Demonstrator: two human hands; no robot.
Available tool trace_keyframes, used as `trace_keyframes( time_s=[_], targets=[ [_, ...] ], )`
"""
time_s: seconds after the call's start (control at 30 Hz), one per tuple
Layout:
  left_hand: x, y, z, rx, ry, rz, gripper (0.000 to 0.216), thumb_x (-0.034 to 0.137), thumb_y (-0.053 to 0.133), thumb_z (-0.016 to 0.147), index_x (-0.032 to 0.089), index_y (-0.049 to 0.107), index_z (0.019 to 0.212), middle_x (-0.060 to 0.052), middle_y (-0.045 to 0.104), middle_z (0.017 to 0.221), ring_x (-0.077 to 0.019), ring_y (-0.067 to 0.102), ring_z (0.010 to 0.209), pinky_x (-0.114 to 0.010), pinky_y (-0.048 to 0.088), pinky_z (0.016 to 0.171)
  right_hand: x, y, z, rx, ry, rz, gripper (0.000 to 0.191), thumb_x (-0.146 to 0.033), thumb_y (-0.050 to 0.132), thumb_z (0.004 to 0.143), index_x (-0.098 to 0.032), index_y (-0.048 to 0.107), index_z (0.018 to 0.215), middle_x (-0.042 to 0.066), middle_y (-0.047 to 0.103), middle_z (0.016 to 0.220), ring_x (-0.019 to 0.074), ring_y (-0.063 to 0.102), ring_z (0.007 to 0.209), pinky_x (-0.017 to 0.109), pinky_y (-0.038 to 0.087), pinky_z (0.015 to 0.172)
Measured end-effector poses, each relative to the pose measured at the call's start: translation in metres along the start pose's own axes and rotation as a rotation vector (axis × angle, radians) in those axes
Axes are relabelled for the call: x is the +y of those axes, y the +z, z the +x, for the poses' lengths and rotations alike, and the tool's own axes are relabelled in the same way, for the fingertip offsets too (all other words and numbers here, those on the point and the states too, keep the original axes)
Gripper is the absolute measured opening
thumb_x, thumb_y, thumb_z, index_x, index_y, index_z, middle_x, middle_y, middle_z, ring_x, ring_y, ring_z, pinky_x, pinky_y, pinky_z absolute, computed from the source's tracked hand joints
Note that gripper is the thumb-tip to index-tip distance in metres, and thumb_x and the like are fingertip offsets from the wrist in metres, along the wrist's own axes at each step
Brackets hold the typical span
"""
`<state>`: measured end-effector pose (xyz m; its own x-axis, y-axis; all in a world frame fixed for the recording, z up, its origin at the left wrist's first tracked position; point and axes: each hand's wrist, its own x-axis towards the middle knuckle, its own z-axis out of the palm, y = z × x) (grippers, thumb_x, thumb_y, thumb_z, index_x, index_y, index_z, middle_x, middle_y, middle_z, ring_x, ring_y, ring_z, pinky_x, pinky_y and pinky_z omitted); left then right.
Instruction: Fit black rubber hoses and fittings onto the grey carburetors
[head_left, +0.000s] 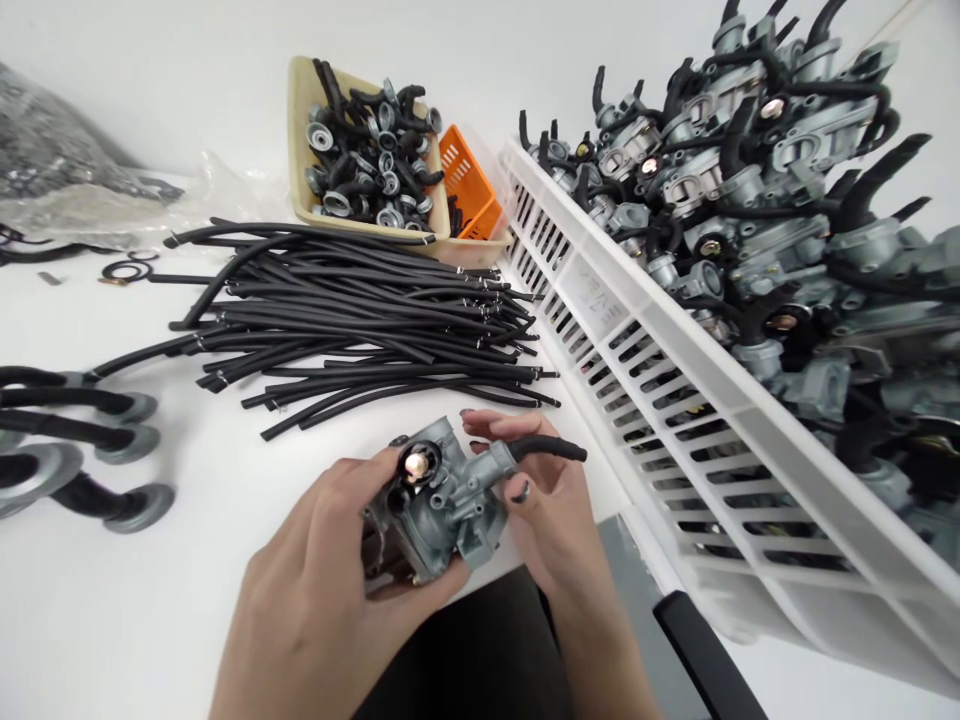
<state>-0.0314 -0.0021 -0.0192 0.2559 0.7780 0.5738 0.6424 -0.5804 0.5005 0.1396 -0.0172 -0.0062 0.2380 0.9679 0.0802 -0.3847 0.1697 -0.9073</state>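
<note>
A grey metal carburetor (450, 515) is held up over the table's front edge. My left hand (322, 570) grips its body from the left, thumb below and fingers over the top. Around its right end curl the fingers of my right hand (559, 520), beside a short black rubber hose (551, 447) that sticks out from the carburetor's metal cap. A round brass-coloured part shows in a black ring on the body. Just beyond the hands lies a pile of cut black rubber hoses (375, 320).
A white slatted crate (600, 300), heaped with carburetors (750, 180), stands at right. Behind the hoses are a cream bin (300, 150) of caps with short hoses and an orange basket (472, 185). More capped hoses (135, 505) stand at left, below plastic bags (60, 150).
</note>
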Motion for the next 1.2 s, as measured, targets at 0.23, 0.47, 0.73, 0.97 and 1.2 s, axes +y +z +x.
trace_keyframes(
  time_s=[0.23,0.47,0.73,0.97,1.2],
  targets=[
    [0.002,0.001,0.001,0.012,-0.031,-0.017,0.054,0.043,0.068,0.075,0.031,0.046,0.124,-0.003,0.067,0.097,-0.0245,0.07,0.078,-0.033,0.06,0.057,-0.008,-0.004,-0.003,-0.099,0.005,-0.03,0.026,-0.029,0.07,0.081,-0.025,0.076,0.106,0.007,0.064,0.131,0.0301,0.053,0.126,0.041,0.039,0.106],
    [0.001,0.001,0.0,0.029,-0.024,-0.003,0.055,0.046,0.067,0.076,0.03,0.046,0.124,-0.004,0.068,0.102,-0.0246,0.071,0.082,-0.033,0.061,0.061,0.0,-0.004,0.0,-0.049,-0.067,-0.085,0.015,-0.031,0.073,0.082,-0.026,0.077,0.095,0.006,0.068,0.117,0.024,0.059,0.113,0.032,0.046,0.09],
    [0.002,0.0,0.001,0.01,-0.029,0.0,0.057,0.045,0.067,0.077,0.032,0.043,0.127,-0.002,0.067,0.102,-0.0239,0.071,0.08,-0.032,0.06,0.06,0.003,0.0,0.001,0.027,-0.032,-0.078,0.022,-0.04,0.081,0.073,-0.025,0.075,0.087,0.006,0.069,0.104,0.0224,0.062,0.101,0.032,0.047,0.084],
    [0.005,0.0,0.0,-0.012,-0.056,-0.028,0.055,0.041,0.066,0.078,0.033,0.043,0.128,-0.004,0.067,0.105,-0.0263,0.071,0.084,-0.036,0.061,0.062,0.003,0.001,0.001,0.053,0.027,-0.03,0.027,-0.04,0.086,0.065,-0.024,0.072,0.082,0.003,0.068,0.098,0.0179,0.061,0.086,0.029,0.047,0.076],
    [0.002,0.0,0.001,0.023,-0.057,0.024,0.058,0.044,0.071,0.073,0.03,0.045,0.124,-0.005,0.069,0.103,-0.0259,0.072,0.084,-0.035,0.062,0.063,-0.001,0.0,-0.001,-0.003,0.02,-0.035,0.028,-0.039,0.077,0.077,-0.027,0.072,0.102,0.004,0.069,0.106,0.0206,0.06,0.101,0.031,0.047,0.088]
  ],
)
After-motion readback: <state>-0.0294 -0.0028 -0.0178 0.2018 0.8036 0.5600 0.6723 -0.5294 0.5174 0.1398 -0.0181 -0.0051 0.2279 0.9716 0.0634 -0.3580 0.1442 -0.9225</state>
